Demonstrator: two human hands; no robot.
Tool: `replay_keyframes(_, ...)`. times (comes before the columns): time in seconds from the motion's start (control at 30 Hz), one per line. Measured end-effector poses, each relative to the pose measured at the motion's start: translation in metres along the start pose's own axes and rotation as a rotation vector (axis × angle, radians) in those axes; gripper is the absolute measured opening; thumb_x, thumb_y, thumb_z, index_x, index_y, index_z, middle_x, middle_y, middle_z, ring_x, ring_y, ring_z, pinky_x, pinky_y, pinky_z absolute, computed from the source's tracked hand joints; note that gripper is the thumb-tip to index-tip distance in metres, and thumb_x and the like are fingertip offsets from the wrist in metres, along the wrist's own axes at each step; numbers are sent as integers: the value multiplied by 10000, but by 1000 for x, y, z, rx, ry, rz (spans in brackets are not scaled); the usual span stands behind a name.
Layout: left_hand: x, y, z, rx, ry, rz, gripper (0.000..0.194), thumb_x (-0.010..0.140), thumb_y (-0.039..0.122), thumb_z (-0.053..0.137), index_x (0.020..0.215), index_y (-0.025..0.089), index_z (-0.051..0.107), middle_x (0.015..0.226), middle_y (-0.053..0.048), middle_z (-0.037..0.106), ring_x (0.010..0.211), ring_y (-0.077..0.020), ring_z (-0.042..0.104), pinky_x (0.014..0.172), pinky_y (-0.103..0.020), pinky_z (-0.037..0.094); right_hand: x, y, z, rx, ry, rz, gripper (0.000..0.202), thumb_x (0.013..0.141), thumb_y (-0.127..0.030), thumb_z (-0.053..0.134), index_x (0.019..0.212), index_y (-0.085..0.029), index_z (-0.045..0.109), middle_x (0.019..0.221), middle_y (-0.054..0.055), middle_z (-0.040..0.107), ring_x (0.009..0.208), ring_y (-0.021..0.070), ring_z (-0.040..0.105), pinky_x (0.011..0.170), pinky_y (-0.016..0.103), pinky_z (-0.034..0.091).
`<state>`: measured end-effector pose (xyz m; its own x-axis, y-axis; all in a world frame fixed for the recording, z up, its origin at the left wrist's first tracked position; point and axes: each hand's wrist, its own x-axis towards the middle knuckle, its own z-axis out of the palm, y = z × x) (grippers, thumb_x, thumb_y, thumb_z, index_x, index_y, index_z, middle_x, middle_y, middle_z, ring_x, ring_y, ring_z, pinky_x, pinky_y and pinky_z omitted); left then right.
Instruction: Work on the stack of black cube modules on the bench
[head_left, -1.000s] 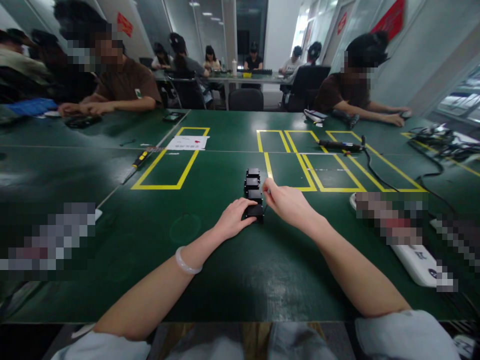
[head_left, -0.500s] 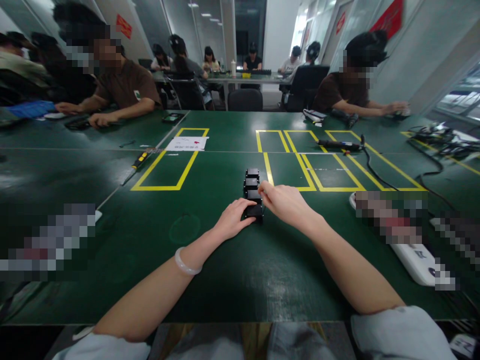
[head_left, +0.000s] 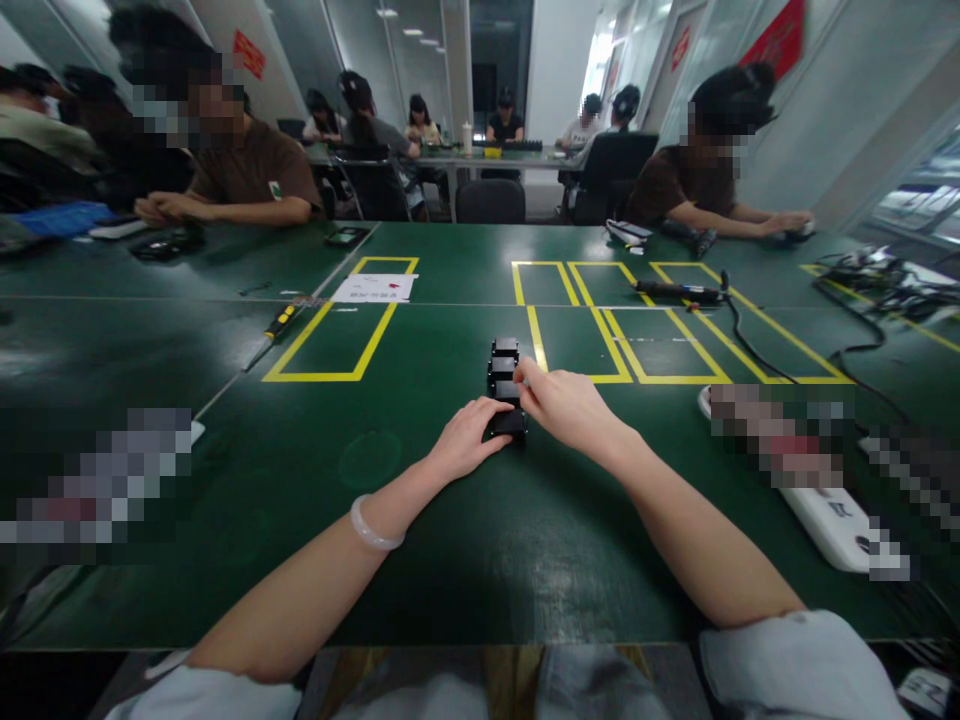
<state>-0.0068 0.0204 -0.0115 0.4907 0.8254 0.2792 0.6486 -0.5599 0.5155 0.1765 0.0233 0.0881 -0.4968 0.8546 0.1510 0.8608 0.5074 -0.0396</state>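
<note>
Several small black blocks (head_left: 504,368) stand in a row, one behind another, on the green table (head_left: 450,560). My left hand (head_left: 466,437) grips the nearest black block (head_left: 509,423) from its left side, with thumb and forefinger at its near and far edges. My right hand (head_left: 564,405) is closed at the right side of the row, its bent fingers beside the two nearest blocks. Whatever its fingertips hold is too small or hidden to make out.
Yellow tape outlines (head_left: 360,378) mark the table. A yellow-black screwdriver (head_left: 282,320) and a paper sheet (head_left: 375,288) lie left; a black tool (head_left: 679,291) with a cable and a white device (head_left: 832,525) lie right. People sit around.
My right fingers have shifted very slightly beside the row; my left hand keeps its place. At the far left, a person's hands have drawn together and away from the black object on the table.
</note>
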Motion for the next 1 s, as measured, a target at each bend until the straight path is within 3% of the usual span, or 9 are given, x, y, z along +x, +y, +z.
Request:
replay_keyframes(0.13, -1, 0, 0, -7, 7, -4, 375, 842, 295, 600, 1198, 219, 512, 1176, -73, 547, 1065, -252, 524, 936, -413, 428, 1, 0, 0, -20, -3, -9, 308, 967, -396, 299, 1008, -196, 529, 808, 50, 698, 701, 181, 637, 538, 254, 244)
replay_keyframes(0.3, -2, 2, -1, -26, 24, -2, 373, 842, 275, 590, 1202, 220, 511, 1170, -68, 551, 1078, -247, 523, 936, -395, 434, -1, 1, 0, -9, 17, -9, 252, 959, -312, 309, 1049, -198, 515, 792, 38, 692, 668, 165, 622, 533, 252, 227)
replay_keyframes(0.5, -3, 2, -1, -21, 21, -1, 392, 836, 258, 596, 1212, 220, 491, 1182, -64, 543, 1093, -240, 520, 952, -400, 434, -1, 1, 1, 30, 21, -32, 285, 962, -383, 312, 1017, -201, 525, 773, 35, 685, 656, 156, 608, 533, 248, 221)
replay_keyframes(0.67, -3, 5, -3, -24, 23, -2, 389, 837, 240, 592, 1211, 225, 487, 1197, -63, 535, 1104, -238, 517, 960, -405, 435, -2, 0, -3, 37, 8, -23, 262, 957, -310, 305, 1051, -201, 524, 798, 38, 688, 661, 150, 603, 539, 249, 221)
replay_keyframes(0.83, -4, 8, -5, -5, 46, 2, 405, 822, 227, 606, 1209, 226, 484, 1201, -62, 533, 1098, -236, 519, 961, -407, 435, -3, 3, -1, 61, 29, -39, 283, 957, -379, 318, 1012, -197, 528, 779, 35, 685, 645, 148, 597, 530, 247, 216)
replay_keyframes(1.0, -5, 13, -6, 54, 83, -4, 434, 816, 282, 625, 1219, 219, 480, 1197, -66, 532, 1099, -242, 508, 959, -400, 428, -1, 4, 1, 34, 36, -30, 250, 952, -311, 314, 1022, -199, 527, 782, 38, 683, 652, 147, 597, 533, 247, 211)
